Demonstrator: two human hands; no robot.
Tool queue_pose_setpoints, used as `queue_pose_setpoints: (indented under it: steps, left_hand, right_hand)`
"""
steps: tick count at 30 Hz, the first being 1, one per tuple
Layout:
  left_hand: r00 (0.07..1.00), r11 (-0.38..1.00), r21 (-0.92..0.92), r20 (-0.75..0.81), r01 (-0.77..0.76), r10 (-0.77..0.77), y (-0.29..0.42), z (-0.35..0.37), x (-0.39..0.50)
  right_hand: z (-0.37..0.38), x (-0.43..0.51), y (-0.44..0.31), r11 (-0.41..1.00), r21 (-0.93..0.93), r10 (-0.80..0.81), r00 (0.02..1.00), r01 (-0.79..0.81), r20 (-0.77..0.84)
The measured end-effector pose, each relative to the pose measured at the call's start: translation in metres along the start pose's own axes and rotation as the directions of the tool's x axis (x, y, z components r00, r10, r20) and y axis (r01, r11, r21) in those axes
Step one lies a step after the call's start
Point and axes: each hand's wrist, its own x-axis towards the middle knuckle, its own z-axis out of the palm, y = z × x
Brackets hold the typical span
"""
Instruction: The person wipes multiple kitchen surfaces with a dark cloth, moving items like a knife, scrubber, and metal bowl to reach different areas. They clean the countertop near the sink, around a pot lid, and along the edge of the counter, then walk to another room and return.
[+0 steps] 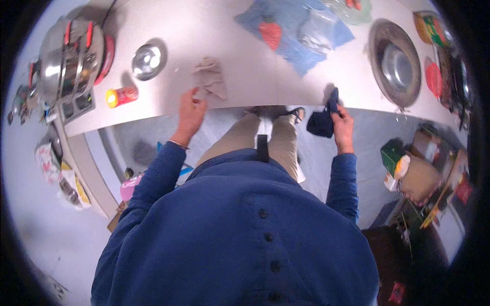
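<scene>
Near the counter's front edge, my left hand (192, 112) is raised with its fingers apart and holds nothing. Just beyond its fingertips a crumpled beige cloth (211, 77) lies on the white counter (252, 86). My right hand (342, 124) grips a dark navy cloth (320, 123), part of which sticks up while the rest hangs in front of the counter edge. Farther back lies a blue cloth (264, 13) with a red strawberry shape (270, 34) and a crumpled clear plastic bag (317, 30) on it.
At left stand a lidded steel pot (71, 61), a shiny metal bowl (147, 62) and a red container with a yellow lid (121, 96). A large round pan (377, 46) holding a metal bowl (397, 65) stands at right. Cardboard boxes (420, 178) are below, on the right.
</scene>
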Motion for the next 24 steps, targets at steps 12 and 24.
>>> queue_pose_setpoints:
  steps: [12,24]
  left_hand:
    - [0.988,0.939,0.32,-0.052,-0.124,0.148,0.008,0.019,0.065]
    - [0.996,0.993,-0.114,0.087,0.04,-0.03,-0.001,-0.032,0.037]
  right_hand:
    - [-0.01,0.092,0.018,0.472,-0.877,-0.626,0.735,0.091,-0.26]
    - [0.189,-0.039,-0.052,0.539,-0.59,-0.639,0.748,0.601,0.179]
